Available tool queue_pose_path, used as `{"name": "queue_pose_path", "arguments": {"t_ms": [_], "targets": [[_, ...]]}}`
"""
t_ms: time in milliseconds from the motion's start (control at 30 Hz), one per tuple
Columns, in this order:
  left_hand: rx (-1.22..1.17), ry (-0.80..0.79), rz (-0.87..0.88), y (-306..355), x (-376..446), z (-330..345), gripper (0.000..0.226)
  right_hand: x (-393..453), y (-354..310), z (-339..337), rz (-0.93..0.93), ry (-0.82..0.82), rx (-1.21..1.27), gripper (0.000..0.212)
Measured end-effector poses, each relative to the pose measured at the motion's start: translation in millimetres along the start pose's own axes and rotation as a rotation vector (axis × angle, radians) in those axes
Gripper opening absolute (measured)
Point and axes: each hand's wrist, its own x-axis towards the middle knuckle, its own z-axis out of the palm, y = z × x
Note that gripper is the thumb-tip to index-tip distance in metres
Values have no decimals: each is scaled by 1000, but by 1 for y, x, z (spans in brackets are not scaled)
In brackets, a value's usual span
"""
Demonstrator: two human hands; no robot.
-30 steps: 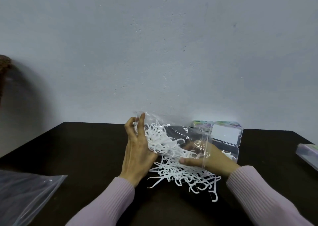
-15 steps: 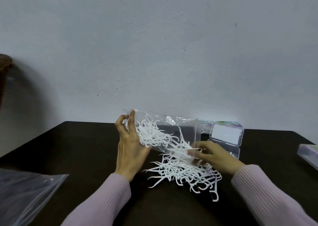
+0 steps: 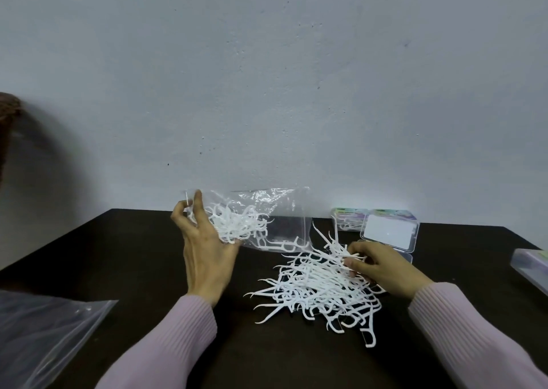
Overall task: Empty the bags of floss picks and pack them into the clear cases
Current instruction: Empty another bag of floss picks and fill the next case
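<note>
Single view: head-worn wide-angle camera, person's own eye level, facing forward and slightly down. Pale wall (image 3: 267,77) fills upper half of frame; dark table (image 3: 118,255) fills lower half, far edge meeting wall. Both sleeves enter from bottom edge; left hand (image 3: 204,249) and right hand (image 3: 382,267) sit near mid-frame, close to lens. Wide-angle bowing visible at table edges. No second view, so no overlap.

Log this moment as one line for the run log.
left hand: grips clear plastic bag, picks inside | right hand: pinching white floss picks from pile | open clear case: behind pile
</note>
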Motion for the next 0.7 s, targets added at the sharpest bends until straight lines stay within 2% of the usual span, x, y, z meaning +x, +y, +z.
{"name": "queue_pose_path", "arguments": {"t_ms": [67, 167, 333, 400, 700], "targets": [[5, 11, -34, -1, 1, 0, 104, 0, 0, 1, 22, 3, -36, 24], [1, 24, -80, -2, 2, 0, 105, 1, 2, 3, 35, -7, -58, 29], [-32, 84, -152, -5, 7, -1, 101, 2, 3, 0, 18, -30, -93, 17], [-70, 92, -195, -5, 8, -1, 98, 3, 3, 2, 3, -32, -80, 19], [-115, -43, -144, 3, -4, 8, 103, -3, -10, 2, -107, 53, 162, 29]]}}
